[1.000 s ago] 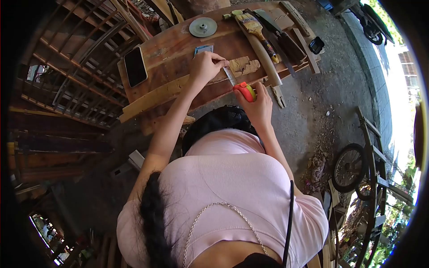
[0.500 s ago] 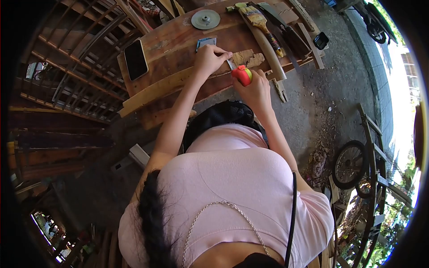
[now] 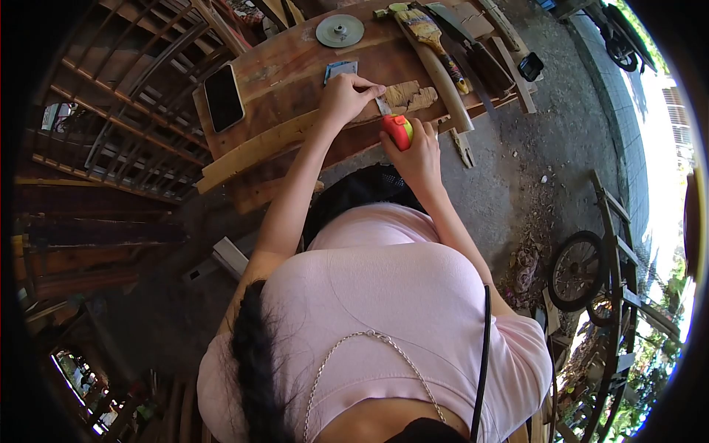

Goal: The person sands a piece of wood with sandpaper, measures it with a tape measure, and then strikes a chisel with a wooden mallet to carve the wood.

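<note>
One worn wooden workbench on concrete; left hand pinches tape blade, right hand grips tape measure

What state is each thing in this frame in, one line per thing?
Red and yellow tape measure: gripped in right hand.
Steel tape blade: pulled out a short way, end pinched by left hand.
Black smartphone: screen dark, lying flat.
Grey round metal disc: lying flat.

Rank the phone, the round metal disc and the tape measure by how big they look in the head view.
1. phone
2. round metal disc, somewhat smaller, though it lies farther off
3. tape measure, smallest, partly covered by the right hand
</note>
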Motion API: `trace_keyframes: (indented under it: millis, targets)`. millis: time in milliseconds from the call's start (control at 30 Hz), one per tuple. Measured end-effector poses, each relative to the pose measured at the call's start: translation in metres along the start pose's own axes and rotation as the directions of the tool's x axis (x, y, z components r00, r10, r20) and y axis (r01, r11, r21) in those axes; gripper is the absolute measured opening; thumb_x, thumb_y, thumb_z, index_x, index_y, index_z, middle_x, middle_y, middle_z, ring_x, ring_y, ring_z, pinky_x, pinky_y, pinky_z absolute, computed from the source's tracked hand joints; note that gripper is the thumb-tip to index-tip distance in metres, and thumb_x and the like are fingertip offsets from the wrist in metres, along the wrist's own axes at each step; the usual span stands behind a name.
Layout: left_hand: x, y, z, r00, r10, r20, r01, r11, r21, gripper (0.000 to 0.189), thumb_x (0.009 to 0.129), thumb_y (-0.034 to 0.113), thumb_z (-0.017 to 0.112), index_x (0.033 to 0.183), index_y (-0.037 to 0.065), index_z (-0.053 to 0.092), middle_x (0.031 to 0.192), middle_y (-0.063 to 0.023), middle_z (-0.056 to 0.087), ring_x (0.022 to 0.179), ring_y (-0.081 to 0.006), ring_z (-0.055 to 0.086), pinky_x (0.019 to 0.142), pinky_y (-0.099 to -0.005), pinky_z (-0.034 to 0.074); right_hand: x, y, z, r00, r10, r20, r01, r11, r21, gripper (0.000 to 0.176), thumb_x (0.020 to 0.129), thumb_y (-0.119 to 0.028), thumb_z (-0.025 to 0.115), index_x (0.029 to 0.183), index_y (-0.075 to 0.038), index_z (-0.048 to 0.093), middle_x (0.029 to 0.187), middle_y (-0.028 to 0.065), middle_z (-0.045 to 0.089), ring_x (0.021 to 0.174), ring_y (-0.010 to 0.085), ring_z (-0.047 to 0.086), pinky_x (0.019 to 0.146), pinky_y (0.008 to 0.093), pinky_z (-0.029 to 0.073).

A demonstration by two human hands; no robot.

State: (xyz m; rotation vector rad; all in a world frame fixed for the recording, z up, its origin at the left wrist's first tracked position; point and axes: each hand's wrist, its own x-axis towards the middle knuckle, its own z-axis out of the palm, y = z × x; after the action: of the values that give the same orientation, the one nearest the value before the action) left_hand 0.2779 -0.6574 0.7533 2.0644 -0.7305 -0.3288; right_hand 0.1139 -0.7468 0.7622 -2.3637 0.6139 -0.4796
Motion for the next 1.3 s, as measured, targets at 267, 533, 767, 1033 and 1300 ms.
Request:
trace_keyframes:
  millis: [267,533,767,1033,1300]
  targets:
    - [0.0,-0.001,0.0,1.0,0.004,0.014,-0.004,0.999,-0.053,0.027,0.078,0.036,0.076,0.088,0.011,0.076,0.082,-0.0083,0.072,0.075,-0.0172,0.067,0.07,-0.0298,0.05,0.004,-0.005,-0.004,0.999,-0.008,0.042,0.004,0.995,0.098,0.043,0.078,-0.033,0.071,0.104,-0.001,0.06,0.092,0.0238,0.064,0.082,0.0411,0.063,0.074,0.046,0.05]
    - [0.002,-0.007,0.003,1.0,-0.009,-0.005,0.009,0.998,-0.059,0.026,0.077,0.035,0.076,0.088,0.012,0.077,0.082,-0.0065,0.072,0.076,-0.0162,0.067,0.071,-0.0296,0.05,0.008,-0.004,-0.006,0.998,0.001,0.057,-0.007,0.994,0.112,0.041,0.079,-0.034,0.069,0.101,0.0,0.062,0.086,0.0237,0.066,0.079,0.0407,0.064,0.072,0.0463,0.05]
    - [0.0,-0.002,0.0,0.999,-0.04,-0.004,0.04,0.996,-0.077,0.029,0.075,0.037,0.078,0.087,0.011,0.077,0.078,-0.0059,0.071,0.073,-0.015,0.065,0.069,-0.029,0.049,0.016,-0.009,-0.012,0.994,0.03,0.102,-0.039,0.995,0.092,0.04,0.079,-0.035,0.069,0.098,0.0,0.063,0.084,0.024,0.066,0.079,0.0402,0.065,0.071,0.0457,0.05]
    - [0.001,-0.005,0.0,1.0,-0.029,0.003,0.029,0.994,-0.104,0.03,0.075,0.037,0.078,0.086,0.009,0.076,0.076,-0.007,0.071,0.071,-0.0139,0.064,0.068,-0.0288,0.049,0.021,-0.015,-0.018,0.985,0.076,0.152,-0.09,0.992,0.087,0.041,0.079,-0.036,0.068,0.095,0.001,0.064,0.081,0.0245,0.066,0.08,0.0401,0.065,0.072,0.0458,0.051]
    - [0.001,-0.003,0.0,0.998,-0.066,0.01,0.066,0.996,-0.06,0.03,0.075,0.039,0.078,0.086,0.011,0.077,0.076,-0.0071,0.071,0.072,-0.0154,0.065,0.069,-0.0301,0.049,0.028,-0.012,-0.018,0.981,0.069,0.181,-0.082,0.994,0.068,0.044,0.078,-0.039,0.068,0.087,0.004,0.064,0.075,0.026,0.065,0.073,0.0409,0.065,0.069,0.0463,0.051]
